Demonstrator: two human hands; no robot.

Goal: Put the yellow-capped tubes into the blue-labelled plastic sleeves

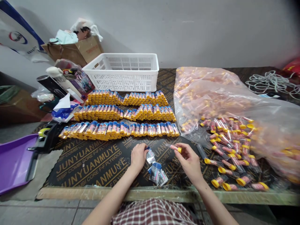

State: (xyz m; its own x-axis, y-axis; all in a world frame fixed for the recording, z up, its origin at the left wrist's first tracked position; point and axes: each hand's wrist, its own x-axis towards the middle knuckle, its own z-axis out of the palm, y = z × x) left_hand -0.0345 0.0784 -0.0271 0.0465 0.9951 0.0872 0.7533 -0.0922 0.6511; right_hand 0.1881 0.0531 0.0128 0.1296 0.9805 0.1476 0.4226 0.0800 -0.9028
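Note:
Between the thumb and fingers of my right hand (188, 158) is a small clear tube (174, 147) with a yellow cap and a red and white inside. My left hand (139, 156) pinches the blue edge of a small clear packet (150, 156). More clear and blue packets (155, 172) lie on the dark printed board just below, between my forearms. Stacked rows of yellow-ended tubes with blue tops (112, 128) stand beyond my hands. To the right, a loose heap of yellow-capped tubes (229, 150) spills from a large translucent bag (211, 93).
A white slotted basket (128, 75) stands behind the rows. At left are a tape dispenser (47, 137), a purple dustpan (16, 162), bottles (52, 86) and a brown paper bag (77, 50). White cord (274, 81) lies coiled at the far right.

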